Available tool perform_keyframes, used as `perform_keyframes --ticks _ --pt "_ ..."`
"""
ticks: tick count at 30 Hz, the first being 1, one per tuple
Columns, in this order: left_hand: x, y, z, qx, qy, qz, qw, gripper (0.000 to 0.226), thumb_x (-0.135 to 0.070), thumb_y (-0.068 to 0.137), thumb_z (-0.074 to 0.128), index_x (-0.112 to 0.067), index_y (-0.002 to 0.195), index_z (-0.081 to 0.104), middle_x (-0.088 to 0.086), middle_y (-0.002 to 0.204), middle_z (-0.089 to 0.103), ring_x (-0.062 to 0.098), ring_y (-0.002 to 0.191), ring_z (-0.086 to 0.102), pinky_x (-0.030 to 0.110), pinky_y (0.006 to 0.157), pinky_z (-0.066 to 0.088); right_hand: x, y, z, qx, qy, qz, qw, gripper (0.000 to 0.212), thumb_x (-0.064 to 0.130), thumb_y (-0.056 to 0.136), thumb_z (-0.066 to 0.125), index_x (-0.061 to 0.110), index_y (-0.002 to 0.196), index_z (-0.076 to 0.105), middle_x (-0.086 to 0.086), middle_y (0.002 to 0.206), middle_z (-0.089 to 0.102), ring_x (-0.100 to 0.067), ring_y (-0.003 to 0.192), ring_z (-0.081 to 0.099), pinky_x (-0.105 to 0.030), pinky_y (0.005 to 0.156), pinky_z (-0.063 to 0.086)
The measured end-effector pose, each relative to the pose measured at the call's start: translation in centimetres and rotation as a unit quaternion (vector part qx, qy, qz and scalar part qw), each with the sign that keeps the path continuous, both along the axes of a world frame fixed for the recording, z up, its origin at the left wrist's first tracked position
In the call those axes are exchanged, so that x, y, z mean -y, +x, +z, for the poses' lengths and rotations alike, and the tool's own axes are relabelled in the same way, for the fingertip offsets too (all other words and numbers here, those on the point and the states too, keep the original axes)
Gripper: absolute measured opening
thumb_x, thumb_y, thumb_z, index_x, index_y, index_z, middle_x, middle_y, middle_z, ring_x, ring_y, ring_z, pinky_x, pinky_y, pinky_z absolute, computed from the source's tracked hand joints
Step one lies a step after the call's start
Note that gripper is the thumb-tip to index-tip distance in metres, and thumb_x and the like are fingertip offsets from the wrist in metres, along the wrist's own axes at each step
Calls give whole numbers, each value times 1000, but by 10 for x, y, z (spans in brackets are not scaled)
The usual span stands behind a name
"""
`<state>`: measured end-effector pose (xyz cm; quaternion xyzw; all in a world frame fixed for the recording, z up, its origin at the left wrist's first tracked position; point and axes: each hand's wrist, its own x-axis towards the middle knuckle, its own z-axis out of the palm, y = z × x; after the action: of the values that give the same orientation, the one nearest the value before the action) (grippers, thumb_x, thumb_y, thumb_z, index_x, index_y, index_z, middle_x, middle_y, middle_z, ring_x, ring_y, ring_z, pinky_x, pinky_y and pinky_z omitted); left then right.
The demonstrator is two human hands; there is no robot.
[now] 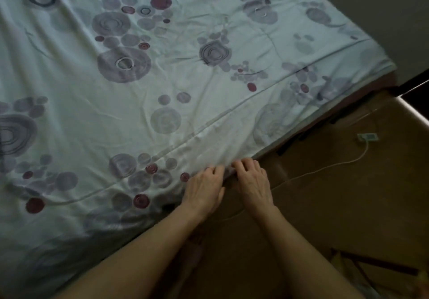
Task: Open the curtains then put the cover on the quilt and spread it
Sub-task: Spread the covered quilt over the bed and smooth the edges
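A pale quilt cover (176,94) printed with grey and maroon circles lies spread flat over the bed and fills most of the view. Its near edge runs diagonally from lower left to upper right. My left hand (204,189) and my right hand (251,180) sit side by side at that edge, fingers curled over the fabric and pinching the hem. The fingertips are partly hidden in the folds. The quilt inside the cover is not visible, and no curtains are in view.
Brown wooden floor (336,205) lies to the right of the bed. A white cable (325,168) runs across it to a small white plug block (368,137). A dark furniture edge (415,87) stands at the far right.
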<state>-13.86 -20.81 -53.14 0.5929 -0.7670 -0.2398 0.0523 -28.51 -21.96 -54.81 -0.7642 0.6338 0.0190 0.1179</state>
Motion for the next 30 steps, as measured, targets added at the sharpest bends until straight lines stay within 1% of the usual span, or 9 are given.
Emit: perform_keyframes --ticks 3,7,12,14,16,18,20,25,30 --pt "43 -48 -4 -12 -2 -9 1000 27 -24 88 58 -20 111 43 4 113 53 24 101 57 36 77 49 40 -43 1 -29 -13 -21 999 40 18 87 52 23 127 45 -6 131 43 -24 114 45 -33 89 40" --pt "96 -98 -19 41 -16 -35 998 36 -25 86 60 -19 116 41 7 118 50 28 108 53 40 82 48 91 -92 -6 -64 -18 -55 996 46 14 83 55 22 127 44 -10 137 40 -27 120 43 -36 91 41" --pt "144 -145 -35 86 6 -38 996 47 -29 82 66 -18 119 39 9 120 51 29 105 55 39 77 48 132 -132 -22 -107 -15 -41 993 57 21 77 68 23 127 42 -10 130 41 -28 117 44 -38 95 41" --pt "162 -160 -37 107 8 -39 993 45 -28 81 67 -16 116 43 10 117 56 28 103 60 37 76 49 150 -142 -24 -105 -40 -27 993 51 18 75 69 20 121 48 -10 121 47 -28 109 48 -39 92 43" --pt "176 -170 -37 134 2 -65 989 30 -24 87 61 -15 114 51 8 114 62 25 102 63 34 76 49 163 -150 -25 -91 -39 -4 995 35 15 80 64 18 113 51 -8 114 52 -26 103 50 -37 89 43" --pt "187 -176 -36 142 5 -109 984 21 -19 95 49 -14 113 57 8 113 64 25 102 63 34 79 47 176 -157 -20 -71 -11 23 997 19 15 88 56 17 106 55 -6 110 57 -24 101 51 -35 88 42" --pt "196 -175 -32 151 29 -147 977 23 -20 97 44 -14 112 60 9 114 64 28 103 62 35 82 45 190 -162 -12 -46 23 39 998 12 16 91 52 16 102 59 -6 106 61 -24 100 54 -35 86 42" --pt "179 -193 -26 162 115 -189 961 25 -23 91 50 -14 110 63 11 113 65 30 105 63 34 82 48 191 -178 6 -97 176 58 978 18 12 93 50 13 104 63 -12 107 65 -29 99 61 -37 83 47" --pt "180 -203 -29 161 151 -180 959 29 -25 98 40 -15 119 57 10 122 60 30 112 59 36 86 46 189 -203 10 -20 212 20 977 22 11 91 50 14 109 62 -12 112 63 -31 106 57 -36 85 45"
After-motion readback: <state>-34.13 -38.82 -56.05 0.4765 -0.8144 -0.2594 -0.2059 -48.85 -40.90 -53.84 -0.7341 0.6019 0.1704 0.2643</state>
